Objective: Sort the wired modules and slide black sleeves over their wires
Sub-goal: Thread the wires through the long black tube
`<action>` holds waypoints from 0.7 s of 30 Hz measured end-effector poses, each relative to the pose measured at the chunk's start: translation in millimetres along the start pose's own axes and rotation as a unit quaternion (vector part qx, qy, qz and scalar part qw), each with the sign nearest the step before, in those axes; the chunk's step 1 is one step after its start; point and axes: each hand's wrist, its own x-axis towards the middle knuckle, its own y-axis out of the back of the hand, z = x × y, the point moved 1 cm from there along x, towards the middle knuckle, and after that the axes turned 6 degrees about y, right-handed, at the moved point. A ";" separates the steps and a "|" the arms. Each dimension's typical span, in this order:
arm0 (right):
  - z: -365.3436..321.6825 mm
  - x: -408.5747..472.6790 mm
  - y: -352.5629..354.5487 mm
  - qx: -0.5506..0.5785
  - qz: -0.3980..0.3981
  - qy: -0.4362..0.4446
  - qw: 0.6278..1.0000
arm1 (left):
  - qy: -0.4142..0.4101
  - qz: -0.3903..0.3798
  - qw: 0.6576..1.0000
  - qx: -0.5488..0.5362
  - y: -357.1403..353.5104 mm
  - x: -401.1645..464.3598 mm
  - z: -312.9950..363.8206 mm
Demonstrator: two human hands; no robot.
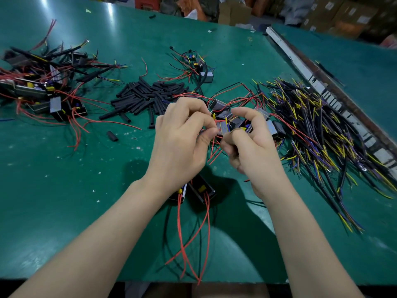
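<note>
While both hands work close together above the middle of the green bench [64,190], the left hand [182,138] has its fingers curled, thumb and forefinger pinching thin red wires [214,150] that hang down from the pinch. The right hand [251,145] faces it, just beside, with its lower fingers curled and its thumb and forefinger bent towards a small grey module [223,127] between the two hands; whether it grips the module or only a wire cannot be told.

Behind the hands lies a small cluster of grey modules [219,106] with red and black leads. Further back, left of that cluster, sits a heap of short black sleeves [148,95], with a few strays nearer the front, one of them [112,136] lying alone. Two more black modules [202,189] rest below the wrists, near the front edge of the bench, and their long red wires [182,244] run over that edge.

Towards the left edge is a tangle of modules with red wires and black sleeved leads [43,82]. Along the right side spreads a wide pile of loose black, yellow and purple wires [318,130], next to a pale metal rail [300,63]. One more module with wires [204,72] lies towards the back. Cardboard boxes [343,11] stand beyond the far edge.
</note>
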 end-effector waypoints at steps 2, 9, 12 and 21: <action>1.7 -1.1 -0.8 0.017 -0.003 -0.030 0.999 | -0.019 0.011 0.999 0.023 -1.1 -2.4 3.4; -1.1 6.4 20.9 0.042 0.067 -0.028 0.996 | 0.077 0.098 0.992 -0.025 10.2 7.4 -7.3; -1.4 5.9 19.6 0.037 0.041 -0.010 0.998 | 0.079 0.019 0.997 0.017 1.3 1.5 1.7; 0.7 3.0 14.9 0.018 -0.038 0.053 0.998 | 0.168 -0.064 0.984 -0.013 -5.3 1.2 1.1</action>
